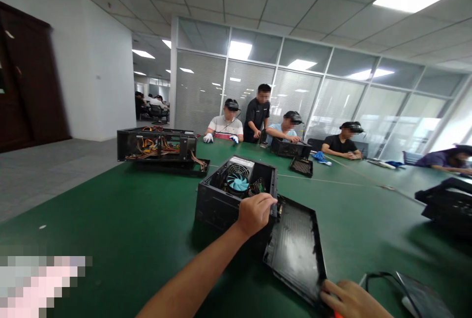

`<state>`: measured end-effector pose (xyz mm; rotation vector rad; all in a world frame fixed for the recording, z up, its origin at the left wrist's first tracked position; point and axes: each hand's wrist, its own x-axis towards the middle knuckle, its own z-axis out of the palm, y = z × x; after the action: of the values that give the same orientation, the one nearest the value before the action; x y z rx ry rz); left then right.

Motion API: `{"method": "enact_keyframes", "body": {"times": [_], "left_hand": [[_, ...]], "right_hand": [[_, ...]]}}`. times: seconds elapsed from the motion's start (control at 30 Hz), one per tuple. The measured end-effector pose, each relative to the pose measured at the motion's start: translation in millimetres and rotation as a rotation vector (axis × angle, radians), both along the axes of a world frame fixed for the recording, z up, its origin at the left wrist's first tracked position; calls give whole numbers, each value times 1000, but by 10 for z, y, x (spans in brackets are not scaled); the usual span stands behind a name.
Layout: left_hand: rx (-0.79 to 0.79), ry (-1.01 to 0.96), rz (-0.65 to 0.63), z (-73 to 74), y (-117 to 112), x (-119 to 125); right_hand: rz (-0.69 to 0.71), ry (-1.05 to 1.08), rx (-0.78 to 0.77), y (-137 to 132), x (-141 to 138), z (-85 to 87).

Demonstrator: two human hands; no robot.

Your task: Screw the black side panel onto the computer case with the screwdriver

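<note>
Green bench (pixel 121 239) had open room at left. Black computer case (pixel 217 210) stood open-topped, its near right part hidden behind the left hand (pixel 255 214). Black panel (pixel 297 244) lay just right of it. Left grip was together, any contents hidden. Right hand (pixel 344 297) touched panel's near corner, cut off below; grip could not be told. Blue fan (pixel 238 183) sat inside case.

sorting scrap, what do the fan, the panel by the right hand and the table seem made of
Fan: probably plastic, satin; evenly blue blades.
Panel: black plastic or painted metal, semi-gloss; ribbed face catches glare.
Table: perhaps vinyl-covered, smooth; even green, soft sheen.
</note>
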<state>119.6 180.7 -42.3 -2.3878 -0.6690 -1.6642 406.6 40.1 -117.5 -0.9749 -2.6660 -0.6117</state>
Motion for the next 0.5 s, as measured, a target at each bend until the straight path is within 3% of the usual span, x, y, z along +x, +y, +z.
{"method": "enact_keyframes", "body": {"times": [0.17, 0.5], "left_hand": [[-70, 11, 67, 67, 495, 81], [-173, -17, 195, 91, 1913, 107]], "right_hand": [[-237, -51, -195, 536, 50, 128], [-469, -86, -248, 1940, -14, 155]]}}
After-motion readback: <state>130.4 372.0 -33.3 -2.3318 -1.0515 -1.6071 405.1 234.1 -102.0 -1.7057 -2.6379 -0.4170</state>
